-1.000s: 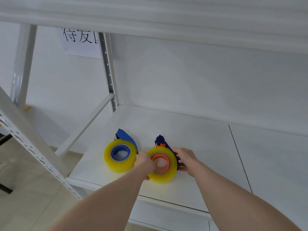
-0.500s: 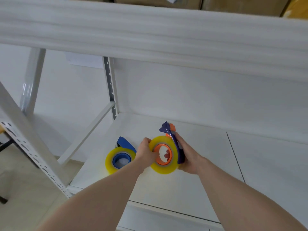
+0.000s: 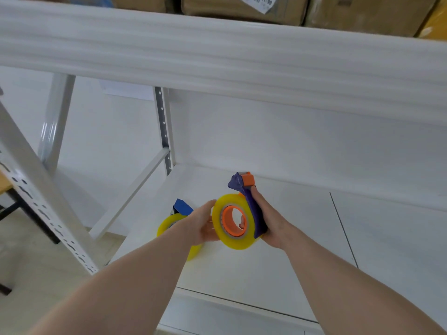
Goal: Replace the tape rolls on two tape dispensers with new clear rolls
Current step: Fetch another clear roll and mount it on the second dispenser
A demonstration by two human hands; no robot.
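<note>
A dark blue tape dispenser (image 3: pixel 251 204) with an orange hub and orange tip is held above the white shelf (image 3: pixel 290 250). My right hand (image 3: pixel 271 221) grips its frame from the right side. On it sits a yellowish clear tape roll (image 3: pixel 227 238), and my left hand (image 3: pixel 200 226) holds that roll by its left edge. A second dispenser (image 3: pixel 182 206), blue, lies on the shelf behind my left hand with its own yellowish roll (image 3: pixel 165 226), partly hidden by my wrist.
A thick white shelf beam (image 3: pixel 217 61) runs overhead with cardboard boxes (image 3: pixel 242 6) on top. A perforated upright (image 3: pixel 164 131) and a diagonal brace (image 3: pixel 130 194) stand at the shelf's left end. A slanted perforated post (image 3: pixel 36 197) is near left.
Both hands have lifted the orange-hub dispenser with its roll off the shelf and tilted it upright. The blue dispenser has stayed on the shelf.
</note>
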